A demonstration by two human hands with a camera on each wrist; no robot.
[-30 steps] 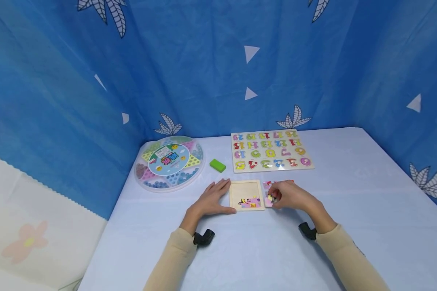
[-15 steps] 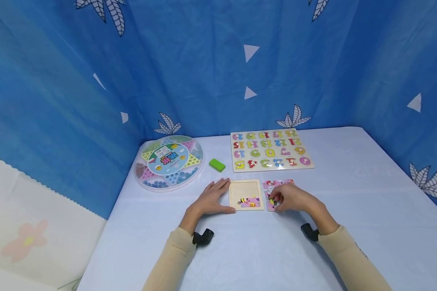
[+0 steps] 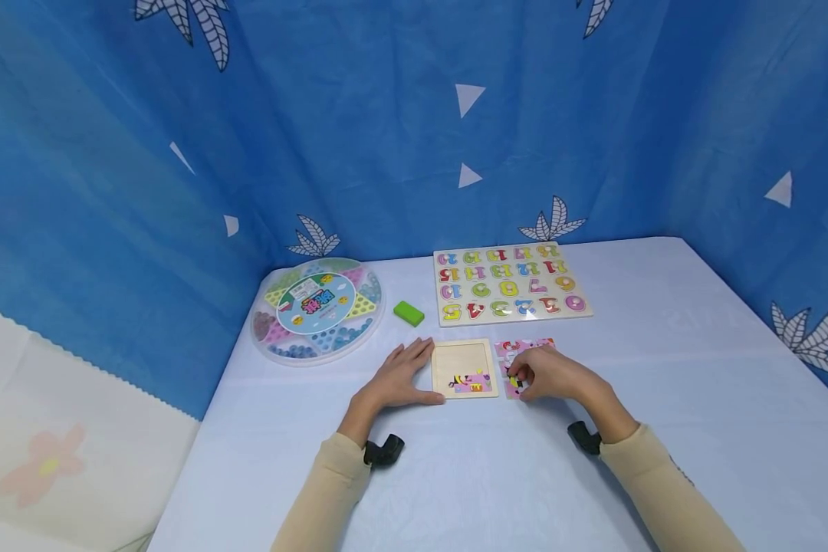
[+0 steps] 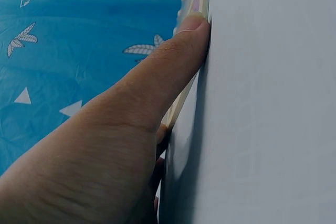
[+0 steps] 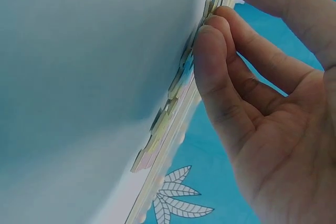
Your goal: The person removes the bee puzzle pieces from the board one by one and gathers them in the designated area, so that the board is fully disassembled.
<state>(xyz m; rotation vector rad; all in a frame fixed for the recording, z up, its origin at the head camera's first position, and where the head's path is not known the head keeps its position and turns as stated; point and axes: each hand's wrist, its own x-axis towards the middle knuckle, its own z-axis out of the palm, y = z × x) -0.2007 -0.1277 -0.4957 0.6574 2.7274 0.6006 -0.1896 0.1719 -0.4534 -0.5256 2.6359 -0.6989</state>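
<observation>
A small square wooden puzzle tray [image 3: 458, 357] lies on the white table, with one pink picture piece [image 3: 479, 383] in its lower right. My left hand [image 3: 395, 379] rests along the tray's left side, fingers extended and thumb touching the lower edge; the left wrist view shows that thumb [image 4: 184, 40] against the rim. Just right of the tray, a group of pink puzzle pieces [image 3: 510, 349] lies flat. My right hand [image 3: 557, 374] pinches a yellow-and-black puzzle piece [image 3: 514, 381] at the group's near end, its curled fingertips [image 5: 210, 40] low over the pieces. The hand partly covers the group.
A wooden number board [image 3: 512, 284] lies behind the tray. Left of it are a green block [image 3: 409, 313] and a round Chinese checkers box [image 3: 317, 310] holding beads. A blue curtain [image 3: 386, 138] hangs behind the table.
My right hand has shifted slightly toward me, and more of the pink pieces now shows. The piece at its fingertips now shows its yellow-and-black picture. My left hand stays on the tray.
</observation>
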